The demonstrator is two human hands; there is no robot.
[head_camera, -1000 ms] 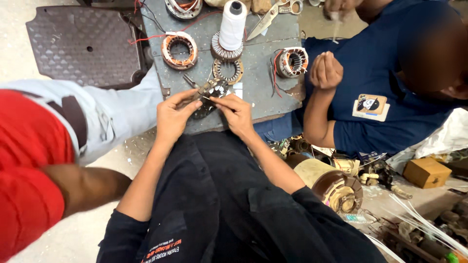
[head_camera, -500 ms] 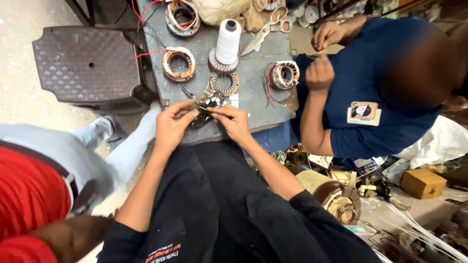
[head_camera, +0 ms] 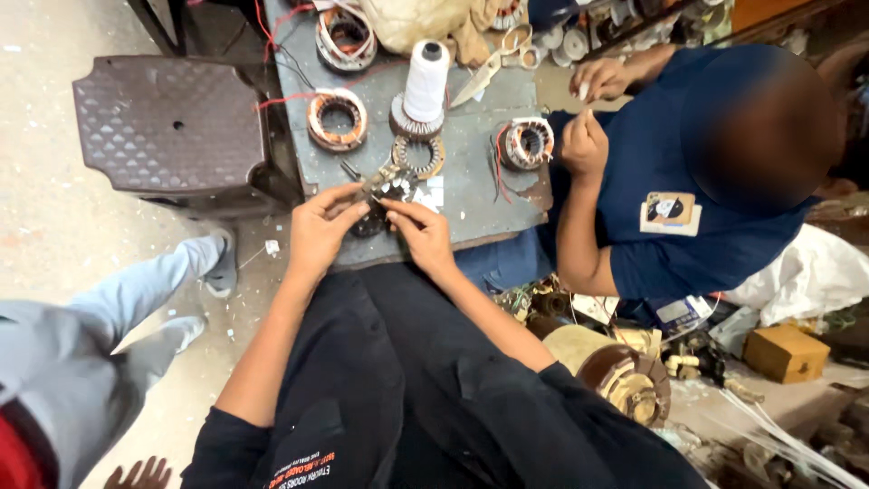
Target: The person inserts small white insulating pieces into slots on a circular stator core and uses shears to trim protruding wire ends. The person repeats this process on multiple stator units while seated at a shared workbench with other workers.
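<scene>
A: Since the earlier frame the view had slid off the red-sleeved arm at the lower left, and the dark stool [head_camera: 172, 127] left of the grey board [head_camera: 471, 217] showed whole.

B: And the hands?

A: The left hand [head_camera: 317, 231] and right hand [head_camera: 421, 231] met at the board's near edge, fingers pinched shut from both sides on a small dark motor stator [head_camera: 385, 188], probably to steady it while working its windings. Beyond it on the board stood a white thread spool [head_camera: 424, 81].

B: Anyone else?

A: A person in blue sat right of the board, one fist [head_camera: 584, 145] raised.
</scene>
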